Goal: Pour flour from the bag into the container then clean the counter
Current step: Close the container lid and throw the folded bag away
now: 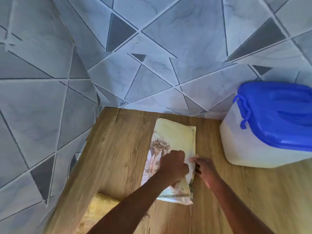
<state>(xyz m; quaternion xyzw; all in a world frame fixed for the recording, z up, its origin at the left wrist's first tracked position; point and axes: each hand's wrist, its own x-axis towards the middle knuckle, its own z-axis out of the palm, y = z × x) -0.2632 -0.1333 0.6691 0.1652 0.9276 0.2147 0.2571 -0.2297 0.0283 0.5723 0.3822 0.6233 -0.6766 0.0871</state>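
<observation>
A flattened flour bag [175,137], pale yellow-green with a printed picture, lies on the wooden counter [121,149]. My left hand [173,164] is closed in a fist on the bag's middle. My right hand [204,169] pinches the bag's right edge with its fingertips. A white container [249,149] with a blue clip-on lid [276,114] stands closed at the right, against the wall.
A yellow cloth or sponge [99,211] lies at the counter's near left, partly under my left forearm. Grey and blue geometric tiles [152,56] cover the walls behind and to the left. The counter's left edge runs diagonally.
</observation>
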